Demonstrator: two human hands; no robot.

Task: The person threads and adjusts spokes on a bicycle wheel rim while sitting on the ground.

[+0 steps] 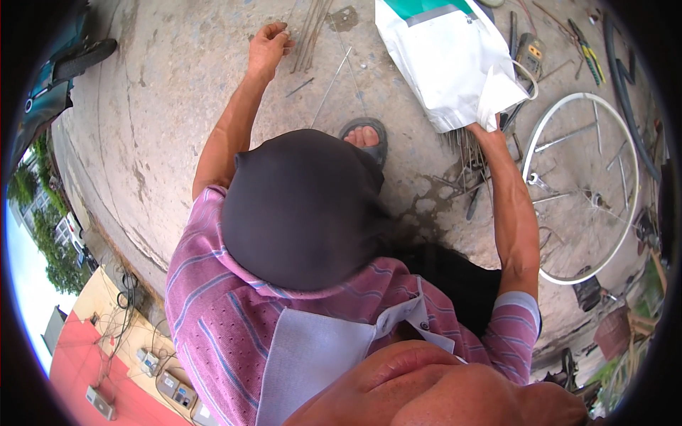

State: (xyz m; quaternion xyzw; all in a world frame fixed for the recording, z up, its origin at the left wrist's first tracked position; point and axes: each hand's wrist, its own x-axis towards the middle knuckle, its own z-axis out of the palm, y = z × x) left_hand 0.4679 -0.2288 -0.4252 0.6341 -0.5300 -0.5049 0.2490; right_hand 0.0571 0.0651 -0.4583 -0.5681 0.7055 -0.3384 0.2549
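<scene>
My left hand (268, 51) is stretched forward over the concrete, its fingers loosely bent and a little apart. I see nothing held in it. Just right of it lie several long thin metal rods (310, 35), like wheel spokes. My right hand (486, 129) reaches to the lower corner of a white bag (440, 71) with a green panel. Bag material is bunched over this hand and hides its fingers, so its grip does not show. More thin rods (465, 153) stick out below the bag, beside my right wrist.
A white bicycle rim (531, 153) with loose spokes lies at the right. Beyond it are a black tyre (625, 106), yellow-and-black handled pliers (591, 60) and a yellow meter (529, 51). My sandalled foot (366, 136) is between my arms. A teal vehicle (46, 99) stands far left.
</scene>
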